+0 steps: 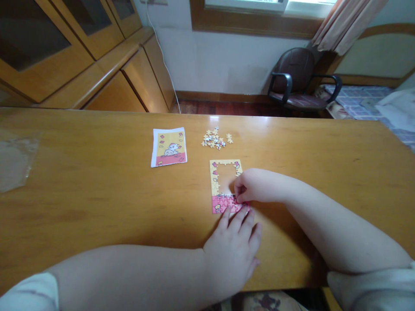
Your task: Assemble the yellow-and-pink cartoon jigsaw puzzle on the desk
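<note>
A partly assembled jigsaw puzzle lies on the wooden table, its yellow border and pink lower rows joined around a bare middle. My left hand rests flat with fingers spread, its fingertips on the puzzle's bottom edge. Over the puzzle's right side, my right hand is closed in a pinch at the top of the pink rows. Whatever sits between those fingertips is hidden. Beyond the puzzle is a small heap of loose puzzle pieces. A reference picture of a white duck on yellow and pink lies left of the heap.
The wooden table stretches across the view. A clear plastic bag lies at its far left. Past the far edge stand wooden cabinets, a dark armchair and a bed. A white cable hangs along the wall.
</note>
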The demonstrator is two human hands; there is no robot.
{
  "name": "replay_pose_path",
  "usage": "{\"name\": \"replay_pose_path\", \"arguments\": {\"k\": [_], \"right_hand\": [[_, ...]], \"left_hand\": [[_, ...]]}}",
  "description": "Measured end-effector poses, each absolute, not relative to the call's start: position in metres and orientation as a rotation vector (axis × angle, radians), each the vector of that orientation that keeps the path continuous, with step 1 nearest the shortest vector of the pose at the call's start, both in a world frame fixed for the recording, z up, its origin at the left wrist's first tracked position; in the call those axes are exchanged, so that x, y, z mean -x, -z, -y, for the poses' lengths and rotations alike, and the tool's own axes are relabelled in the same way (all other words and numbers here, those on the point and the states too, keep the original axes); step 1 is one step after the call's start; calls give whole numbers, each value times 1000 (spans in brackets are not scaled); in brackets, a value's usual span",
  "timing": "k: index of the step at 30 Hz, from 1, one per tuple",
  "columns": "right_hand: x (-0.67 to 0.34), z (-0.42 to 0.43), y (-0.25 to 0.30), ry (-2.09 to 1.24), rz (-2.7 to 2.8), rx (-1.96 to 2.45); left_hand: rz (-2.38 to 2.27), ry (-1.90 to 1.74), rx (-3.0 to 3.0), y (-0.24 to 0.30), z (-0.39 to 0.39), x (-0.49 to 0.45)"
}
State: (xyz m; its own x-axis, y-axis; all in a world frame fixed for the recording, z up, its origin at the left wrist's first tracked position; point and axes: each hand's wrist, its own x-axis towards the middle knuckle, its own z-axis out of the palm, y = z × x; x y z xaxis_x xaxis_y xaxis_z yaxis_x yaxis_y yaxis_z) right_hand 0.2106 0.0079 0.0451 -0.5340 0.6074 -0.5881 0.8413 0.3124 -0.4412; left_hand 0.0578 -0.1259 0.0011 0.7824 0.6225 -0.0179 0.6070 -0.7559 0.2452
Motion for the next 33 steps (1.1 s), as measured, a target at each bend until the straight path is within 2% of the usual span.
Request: {"name": "replay_pose_path", "arguments": {"k": [20,33], "right_hand": [[-196,2,-61,754,-2196,-1360],[-200,-1,-57,787,-2253,-1393]], "left_hand": [[-954,-73,-2721,-2,126,-58],[-947,-92,-2745,-2,125,-58]]}}
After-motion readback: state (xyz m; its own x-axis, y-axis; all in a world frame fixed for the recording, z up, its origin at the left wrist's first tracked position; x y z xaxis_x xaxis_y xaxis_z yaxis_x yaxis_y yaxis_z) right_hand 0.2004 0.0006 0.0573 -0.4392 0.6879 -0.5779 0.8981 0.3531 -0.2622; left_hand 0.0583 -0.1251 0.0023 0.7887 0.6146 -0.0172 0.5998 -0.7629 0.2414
